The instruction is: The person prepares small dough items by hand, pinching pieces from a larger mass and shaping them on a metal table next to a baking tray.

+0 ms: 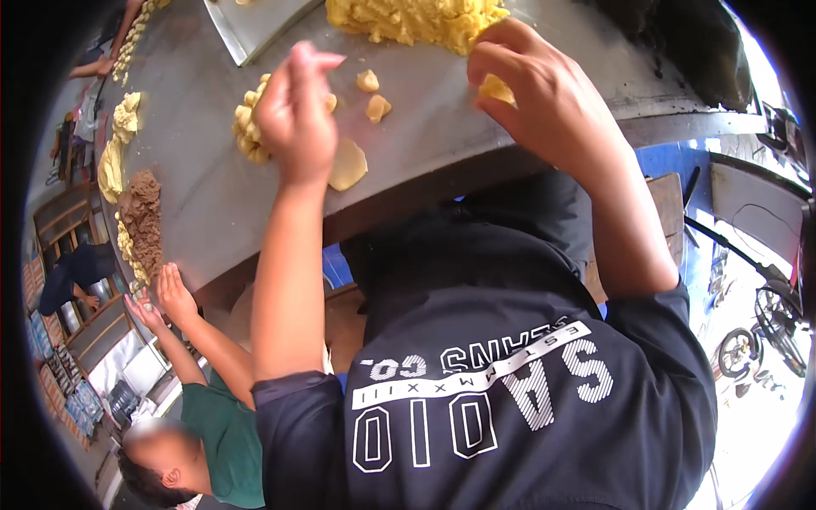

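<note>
"So, what could go wrong from here?"

"Start on the right. The right hand (pixel 537 85) is at the right end of the big dough heap (pixel 416 21), with its fingers curled round a yellow lump (pixel 496 88). Squeezed too hard, I think that soft stuff would smear or stick to the skin."

"And the left hand (pixel 293 127)?"

"It's blurred, with its fingers folded in. I can't tell whether they grip anything; a bit of dough shows just right of it, but that could be lying on the desk (pixel 433 106) behind."

"What sits around that hand?"

"A cluster of dough balls (pixel 247 129) just to its left, partly hidden by it. They crowd together, so a careless sideways swing could squash them into one mass. Two loose scraps (pixel 378 108) lie between the hands, where a low sweep of either palm might flatten them."

"And that flat pale piece (pixel 349 165)?"

"It's close to the near edge of the desk, just right of the left wrist. I can't tell if it's dough or a scraper. The forearm could catch it, and from there it might slip off."

"The tray (pixel 228 42)?"

"Far left, beyond the left hand. Reaching for it carelessly could knock those balls too."
</note>
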The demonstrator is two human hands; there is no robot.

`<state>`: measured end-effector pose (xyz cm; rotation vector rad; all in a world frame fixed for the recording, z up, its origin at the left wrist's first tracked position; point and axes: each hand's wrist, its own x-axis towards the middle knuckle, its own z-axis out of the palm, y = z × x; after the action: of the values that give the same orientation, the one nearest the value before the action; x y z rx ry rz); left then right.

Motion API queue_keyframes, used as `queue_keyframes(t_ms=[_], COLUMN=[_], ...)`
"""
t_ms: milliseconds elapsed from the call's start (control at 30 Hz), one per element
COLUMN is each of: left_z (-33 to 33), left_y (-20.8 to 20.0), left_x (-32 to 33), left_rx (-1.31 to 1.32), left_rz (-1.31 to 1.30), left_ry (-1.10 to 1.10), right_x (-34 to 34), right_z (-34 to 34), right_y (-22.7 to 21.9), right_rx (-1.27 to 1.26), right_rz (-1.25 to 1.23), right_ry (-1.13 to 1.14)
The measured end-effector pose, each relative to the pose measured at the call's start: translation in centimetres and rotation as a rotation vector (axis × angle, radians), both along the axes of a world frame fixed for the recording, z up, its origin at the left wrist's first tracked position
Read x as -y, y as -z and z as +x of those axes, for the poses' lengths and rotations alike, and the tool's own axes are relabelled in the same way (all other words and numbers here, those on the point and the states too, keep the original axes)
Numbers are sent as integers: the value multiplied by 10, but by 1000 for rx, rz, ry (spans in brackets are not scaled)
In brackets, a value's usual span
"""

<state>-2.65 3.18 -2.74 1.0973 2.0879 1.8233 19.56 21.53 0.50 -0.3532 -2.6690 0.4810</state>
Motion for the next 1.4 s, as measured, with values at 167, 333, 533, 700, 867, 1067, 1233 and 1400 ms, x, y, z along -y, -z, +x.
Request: queue_keyframes(t_ms=[167,333,533,700,867,1067,1233,1400], left_z=[29,54,73,98,87,61,56,55], left_y=[-13,5,0,-19,-19,-2,-4,-15], left_x=[93,93,79,36,28,27,17,28], left_rx=[-941,-587,125,555,228,-236,-407,-53], left_rz=[-726,-565,-87,42,-19,-339,-380,-367], left_ry=[-191,-239,-58,-32,93,174,208,467], right_x=[-12,13,29,59,50,50,57,42], right_z=[25,3,16,-7,-15,-10,-7,-20], right_y=[27,23,7,8,9,18,17,8], right_rx=[3,-100,34,-227,-445,-324,-199,-265], right_rz=[21,-64,-139,-367,-448,-515,-190,-519], right_ry=[113,-131,-115,-209,-178,-310,-367,-255])
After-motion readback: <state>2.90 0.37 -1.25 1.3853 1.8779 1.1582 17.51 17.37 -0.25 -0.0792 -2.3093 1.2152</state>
